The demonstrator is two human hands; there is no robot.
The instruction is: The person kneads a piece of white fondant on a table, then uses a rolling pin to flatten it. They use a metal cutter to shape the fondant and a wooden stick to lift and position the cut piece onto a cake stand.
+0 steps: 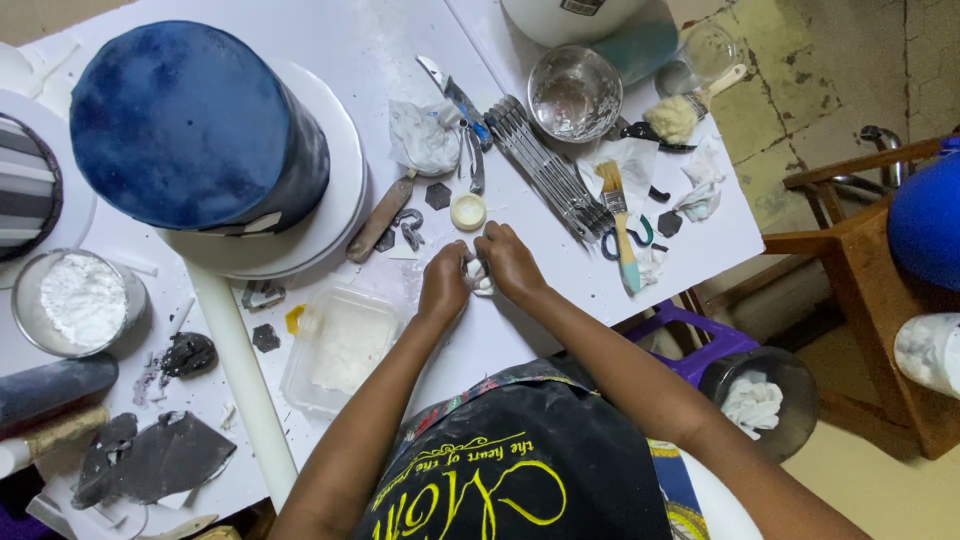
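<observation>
My left hand and my right hand meet over the white table, and together they pinch a small white lump of fondant between their fingers. Both hands are closed around it, so most of the lump is hidden. A tall dark blue cake stands on a white round board to the far left of my hands. A small cream-coloured round lid lies just beyond my fingers.
A clear plastic container sits left of my left arm. Beyond my hands lie a brush, metal cutters, a glass bowl and crumpled tissue. A bowl of white powder and dark fondant scraps lie left.
</observation>
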